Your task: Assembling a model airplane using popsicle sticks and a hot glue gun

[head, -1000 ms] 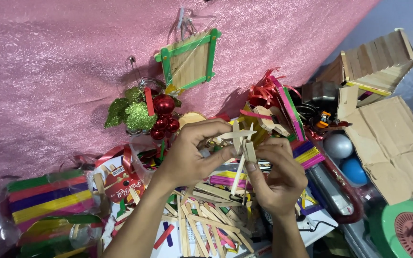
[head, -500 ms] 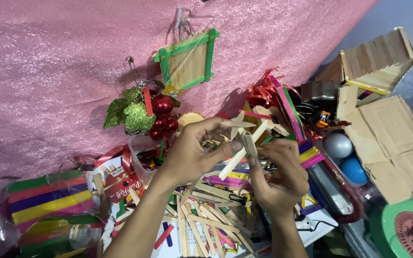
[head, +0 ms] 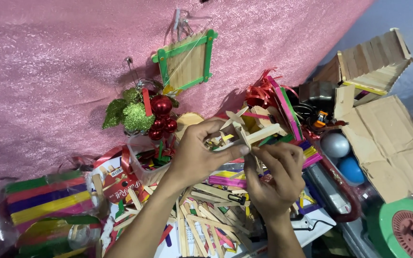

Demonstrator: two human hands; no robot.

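Both hands held a small craft-stick model (head: 244, 131) above the loose stick pile (head: 206, 224). Left hand (head: 197, 153) fingers pinched its base; right hand (head: 273, 174) fingers pinched a lower stick. Since a second ago the model had turned, one arm now pointing right.

Table (head: 48, 71) covered w/ pink glitter cloth. Laid on it: loose craft sticks (head: 201, 224), coloured stick bundles (head: 44, 200), green-framed stick panel (head: 186, 60), cardboard box (head: 393, 143).
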